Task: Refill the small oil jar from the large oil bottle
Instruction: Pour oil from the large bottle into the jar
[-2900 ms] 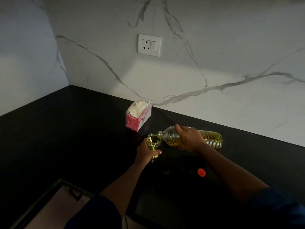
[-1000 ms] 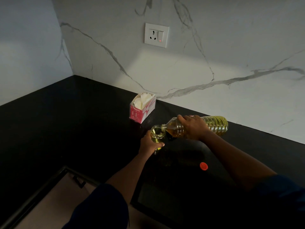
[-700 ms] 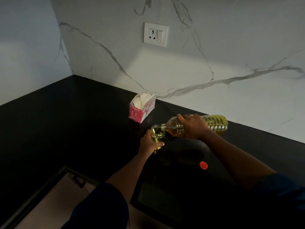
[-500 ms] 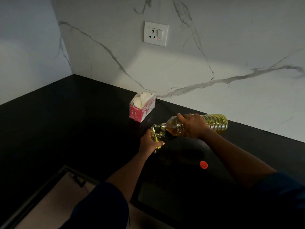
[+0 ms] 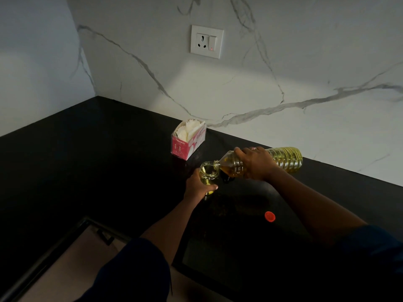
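A small open glass jar (image 5: 209, 173) with yellow oil in it stands on the black counter (image 5: 87, 162). My left hand (image 5: 197, 186) grips the jar from the near side. The large clear oil bottle (image 5: 283, 159) lies tipped nearly level, its open mouth over the jar's rim. My right hand (image 5: 256, 163) holds the bottle around its middle. The bottle's red cap (image 5: 270, 216) lies loose on the counter, nearer to me and to the right.
A pink tissue box (image 5: 188, 139) with white tissues stands just behind the jar near the marble wall. A wall socket (image 5: 206, 41) sits above. The counter's front edge (image 5: 65, 238) drops off at the lower left.
Over the last seconds the bottle stays tipped at the jar's mouth and both hands keep their holds. Only the view has shifted slightly.
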Tool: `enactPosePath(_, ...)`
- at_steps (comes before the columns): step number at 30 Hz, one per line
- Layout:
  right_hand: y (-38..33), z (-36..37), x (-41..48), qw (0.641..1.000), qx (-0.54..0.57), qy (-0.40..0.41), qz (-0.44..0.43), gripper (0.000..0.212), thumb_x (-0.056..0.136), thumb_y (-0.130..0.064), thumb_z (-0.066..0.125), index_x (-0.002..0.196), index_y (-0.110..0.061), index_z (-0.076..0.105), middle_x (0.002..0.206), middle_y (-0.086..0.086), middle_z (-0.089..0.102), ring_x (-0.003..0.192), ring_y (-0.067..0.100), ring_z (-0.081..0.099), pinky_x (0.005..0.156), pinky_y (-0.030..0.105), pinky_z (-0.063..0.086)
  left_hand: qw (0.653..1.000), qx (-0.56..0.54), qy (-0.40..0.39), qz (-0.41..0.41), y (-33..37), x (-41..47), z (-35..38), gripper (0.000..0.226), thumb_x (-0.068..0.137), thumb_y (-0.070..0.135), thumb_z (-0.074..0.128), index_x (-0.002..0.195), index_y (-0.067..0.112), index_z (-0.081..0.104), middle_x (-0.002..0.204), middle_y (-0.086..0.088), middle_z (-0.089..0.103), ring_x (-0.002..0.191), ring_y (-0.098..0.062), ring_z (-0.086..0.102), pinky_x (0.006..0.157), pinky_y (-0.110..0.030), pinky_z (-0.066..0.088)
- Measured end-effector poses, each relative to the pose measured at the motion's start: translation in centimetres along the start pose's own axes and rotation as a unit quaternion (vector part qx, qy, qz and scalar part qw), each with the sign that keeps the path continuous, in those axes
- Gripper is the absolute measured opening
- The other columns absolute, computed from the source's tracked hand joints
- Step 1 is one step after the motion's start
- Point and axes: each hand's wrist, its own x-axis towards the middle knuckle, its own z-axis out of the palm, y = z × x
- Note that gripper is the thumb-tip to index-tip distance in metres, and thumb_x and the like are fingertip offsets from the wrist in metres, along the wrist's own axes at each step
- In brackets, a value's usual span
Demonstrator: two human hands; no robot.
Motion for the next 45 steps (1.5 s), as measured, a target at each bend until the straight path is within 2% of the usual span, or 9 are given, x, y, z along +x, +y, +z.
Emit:
enactPosePath(25,0.49,-0.01,0.63,1.000,0.001,0.000,-0.010,0.093,0.074,-0.042,0.073,0.144,-0.013,0.019,0.137,0.012,0.046,0.123,0.029,0.047,0.102,0.041,0.035,1.000,0.009,0.001,-0.009,0.25,0.57,0.32,0.079,0.065,0.021,0.083,0.131,0.016,0.042,0.131,-0.007,0.052,0.123,-0.024,0.048,0.098,-0.035,0.044)
enactPosePath(31,0.51,-0.19,0.65,1.000,0.003,-0.002,-0.011,0.094,0.073,-0.043,0.072,0.145,-0.013,0.019,0.138,0.012,0.044,0.125,0.029,0.046,0.103,0.040,0.034,1.000,0.012,0.003,-0.003,0.13,0.59,0.27,0.076,0.064,0.022,0.083,0.129,0.016,0.044,0.127,-0.005,0.055,0.121,-0.022,0.051,0.096,-0.032,0.043)
enactPosePath(36,0.57,-0.20,0.69,1.000,0.005,-0.003,-0.010,0.094,0.073,-0.042,0.073,0.145,-0.013,0.019,0.138,0.012,0.044,0.125,0.029,0.045,0.102,0.040,0.034,1.000,0.010,0.006,-0.002,0.02,0.66,0.33,0.077,0.062,0.023,0.084,0.128,0.016,0.045,0.126,-0.006,0.056,0.120,-0.023,0.051,0.099,-0.036,0.045)
enactPosePath(45,0.72,0.01,0.89,1.000,0.001,-0.002,-0.013,0.095,0.072,-0.042,0.074,0.144,-0.013,0.019,0.136,0.012,0.046,0.123,0.029,0.047,0.101,0.040,0.036,1.000,0.009,0.008,-0.001,0.27,0.66,0.38,0.077,0.064,0.021,0.083,0.129,0.015,0.044,0.128,-0.005,0.055,0.121,-0.022,0.050,0.096,-0.031,0.042)
